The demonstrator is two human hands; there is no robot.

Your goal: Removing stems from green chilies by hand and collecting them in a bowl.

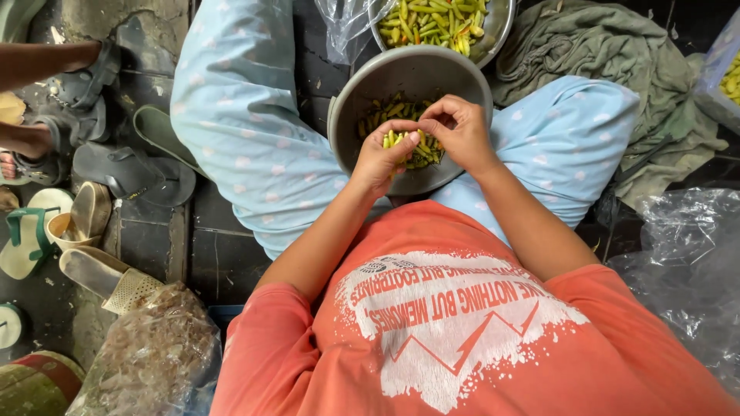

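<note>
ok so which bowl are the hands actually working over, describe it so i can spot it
Start at the seated person's light blue dotted trousers. Between the knees sits a grey metal bowl, with the left hand and right hand holding green chillies above it. Unlike the fuller bowl beyond, it is mostly empty.

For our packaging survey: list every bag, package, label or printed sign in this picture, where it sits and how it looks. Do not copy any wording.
Clear bag: bottom left, bulging with pale brownish scraps.
Crumpled clear plastic: right, on the dark floor.
Clear bag: top, beside the upper bowl.
Clear bag: right edge, yellow-green pieces inside.
Shirt print: white patch, orange lettering.
No labels or screens.
</note>
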